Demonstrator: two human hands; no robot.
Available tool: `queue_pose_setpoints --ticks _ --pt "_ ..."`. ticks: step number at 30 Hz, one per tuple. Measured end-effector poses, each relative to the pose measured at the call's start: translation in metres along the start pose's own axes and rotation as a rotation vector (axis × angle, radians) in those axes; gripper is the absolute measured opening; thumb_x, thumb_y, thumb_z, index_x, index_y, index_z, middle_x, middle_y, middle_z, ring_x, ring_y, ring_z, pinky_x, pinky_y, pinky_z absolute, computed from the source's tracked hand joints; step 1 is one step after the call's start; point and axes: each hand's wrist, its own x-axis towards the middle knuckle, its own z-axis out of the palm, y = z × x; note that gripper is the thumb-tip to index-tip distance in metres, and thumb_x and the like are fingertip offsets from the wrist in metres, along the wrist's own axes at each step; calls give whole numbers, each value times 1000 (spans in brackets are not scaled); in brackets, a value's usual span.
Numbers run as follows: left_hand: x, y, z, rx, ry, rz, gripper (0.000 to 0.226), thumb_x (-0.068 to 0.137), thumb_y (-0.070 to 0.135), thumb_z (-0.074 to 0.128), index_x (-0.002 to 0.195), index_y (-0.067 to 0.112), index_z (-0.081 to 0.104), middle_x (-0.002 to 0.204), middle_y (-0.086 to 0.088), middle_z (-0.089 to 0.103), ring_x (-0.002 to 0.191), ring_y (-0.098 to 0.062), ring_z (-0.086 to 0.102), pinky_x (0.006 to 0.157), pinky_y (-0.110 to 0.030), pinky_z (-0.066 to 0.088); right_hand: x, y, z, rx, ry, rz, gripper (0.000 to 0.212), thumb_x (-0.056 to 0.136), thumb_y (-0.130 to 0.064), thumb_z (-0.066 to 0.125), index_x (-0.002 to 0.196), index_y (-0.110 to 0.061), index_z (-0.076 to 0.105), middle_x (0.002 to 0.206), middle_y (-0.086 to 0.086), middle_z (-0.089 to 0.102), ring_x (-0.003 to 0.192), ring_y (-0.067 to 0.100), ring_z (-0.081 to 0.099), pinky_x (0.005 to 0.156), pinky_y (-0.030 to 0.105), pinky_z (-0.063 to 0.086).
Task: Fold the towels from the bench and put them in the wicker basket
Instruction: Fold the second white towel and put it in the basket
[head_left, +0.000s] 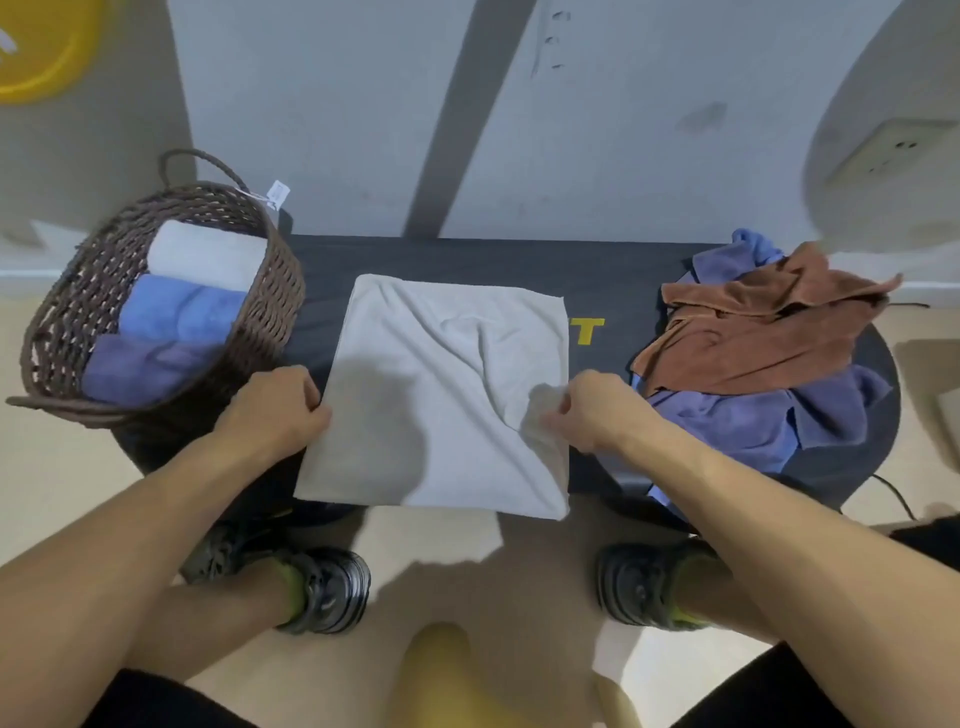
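A light grey towel (441, 384) lies spread over the middle of the black bench (467, 257), its near edge hanging over the front. My left hand (272, 408) pinches its left edge. My right hand (587, 410) pinches a bunched fold at its right edge. The brown wicker basket (270, 306) stands at the bench's left end and holds three folded towels: a grey one (205, 254), a blue one (182, 312) and a purple one (140, 366). At the right end lies a loose heap, a brown towel (753, 327) over purple-blue towels (737, 415).
The bench stands against a pale wall (337, 104). My two feet in dark shoes (322, 587) are on the beige floor just in front of it. A thin cable (898, 499) runs on the floor at the right. A wall socket (893, 148) is at upper right.
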Motion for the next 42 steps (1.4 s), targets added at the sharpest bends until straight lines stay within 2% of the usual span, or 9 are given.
queue_pose_setpoints --ticks 3,7,12,15,18,26,31,38,42 --pt "18 20 6 -91 95 232 32 85 23 70 114 14 61 111 -5 59 105 -24 57 88 -41 49 22 -18 -8 274 214 -54 30 94 -28 56 108 -2 63 101 13 69 94 32 64 76 37 53" --pt "43 33 18 -148 3 278 61 83 24 73 138 17 48 135 -4 43 123 -25 45 102 -45 42 59 -32 -5 403 137 94 42 88 -28 64 118 0 54 113 17 61 94 31 61 64 28 44" --pt "72 39 27 29 -97 221 85 74 40 75 146 27 31 127 -3 34 125 -25 33 97 -38 42 82 -34 -3 335 154 68 17 81 -11 60 92 2 65 95 12 68 83 28 63 60 31 48" --pt "87 40 26 87 -145 214 102 67 46 79 150 34 20 127 -3 30 123 -26 34 95 -38 43 92 -28 -15 256 81 13 18 82 -15 61 90 -3 71 95 10 70 87 26 65 66 31 53" --pt "96 42 27 151 -168 194 114 65 48 81 152 37 9 130 -8 27 122 -29 33 98 -42 44 109 -14 -37 369 177 62 13 81 -15 64 91 -9 68 95 6 65 76 21 60 59 27 52" --pt "99 49 36 222 -154 165 122 70 39 82 150 43 -11 129 -13 20 119 -32 29 96 -43 43 139 11 -39 492 338 18 4 86 -23 67 86 -19 65 92 3 69 77 19 63 60 24 45" --pt "98 49 35 184 -151 169 122 71 36 83 152 42 -8 130 -10 19 121 -29 27 101 -42 42 148 7 -42 326 269 -51 37 84 -27 72 118 -16 61 120 7 60 103 26 59 84 33 50" --pt "102 52 34 222 -155 164 121 68 37 84 151 39 -4 129 -13 22 122 -31 30 94 -44 48 150 -7 -56 48 71 -60 26 89 -31 59 96 -7 67 100 10 67 90 29 62 74 34 54" --pt "103 50 34 177 -155 153 121 65 36 86 147 42 -2 128 -11 24 121 -31 32 96 -46 47 146 -7 -60 60 129 -82 30 85 -26 66 106 -6 63 102 9 67 90 28 65 72 36 54"
